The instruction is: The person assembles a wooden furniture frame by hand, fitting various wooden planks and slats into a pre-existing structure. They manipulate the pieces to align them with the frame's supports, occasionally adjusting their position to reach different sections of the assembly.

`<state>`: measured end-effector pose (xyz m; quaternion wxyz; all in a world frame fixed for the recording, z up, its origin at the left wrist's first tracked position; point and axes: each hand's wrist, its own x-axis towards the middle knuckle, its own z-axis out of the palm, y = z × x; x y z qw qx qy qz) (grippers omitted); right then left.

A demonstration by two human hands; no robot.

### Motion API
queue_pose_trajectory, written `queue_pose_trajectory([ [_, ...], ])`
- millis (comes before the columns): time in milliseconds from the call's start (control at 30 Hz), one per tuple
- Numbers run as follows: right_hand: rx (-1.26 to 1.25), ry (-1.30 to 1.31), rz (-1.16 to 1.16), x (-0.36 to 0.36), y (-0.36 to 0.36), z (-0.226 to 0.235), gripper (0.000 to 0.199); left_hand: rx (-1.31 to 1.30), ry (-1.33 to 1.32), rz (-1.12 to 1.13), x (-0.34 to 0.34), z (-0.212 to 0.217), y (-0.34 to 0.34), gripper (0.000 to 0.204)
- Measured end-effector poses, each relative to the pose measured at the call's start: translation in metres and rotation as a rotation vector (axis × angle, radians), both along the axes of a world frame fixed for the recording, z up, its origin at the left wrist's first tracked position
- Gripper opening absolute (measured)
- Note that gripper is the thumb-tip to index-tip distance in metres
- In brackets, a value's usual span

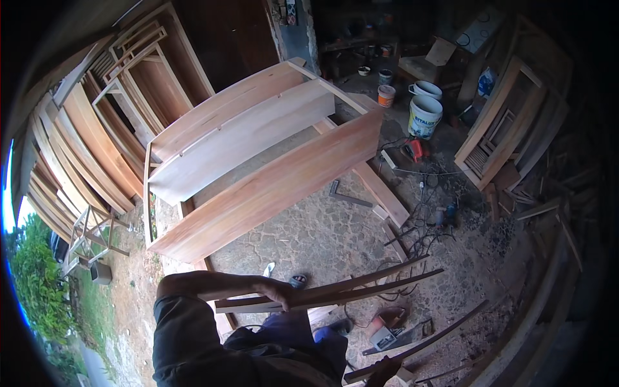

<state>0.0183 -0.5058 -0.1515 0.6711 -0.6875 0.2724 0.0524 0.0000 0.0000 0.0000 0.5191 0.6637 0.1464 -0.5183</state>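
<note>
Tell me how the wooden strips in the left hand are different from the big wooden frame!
The wooden strips are skinny, while the big wooden frame has wide, flat boards. The strips look darker brown, but the frame is mostly pale and pinkish. The left hand grips the strips; neither hand holds the frame. Both are long and look like wood.

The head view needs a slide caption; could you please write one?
Left-hand grip on two wooden strips, right-hand grip at another strip, beside a wooden frame.
</note>
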Motion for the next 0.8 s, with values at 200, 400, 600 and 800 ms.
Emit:
queue_pose_trajectory([
  [200,-0.12,0.27,0.28,0.068,-0.034,-0.046,0.064,0.03,-0.289,0.128,-0.047,0.03,0.066,0.037],
  [400,-0.147,0.236,0.529,0.131,0.109,0.012,0.059,0.07,-0.25,0.263,-0.075,0.005,0.145,0.042],
  [600,-0.192,0.37,0.841,0.149,0.213,0.051,0.055,0.08,-0.169,0.385,-0.098,-0.039,0.224,0.042],
  [800,-0.286,0.461,1.173,0.178,0.311,0.084,0.051,-0.111,0.139,0.639,-0.126,-0.063,0.274,0.028],
])
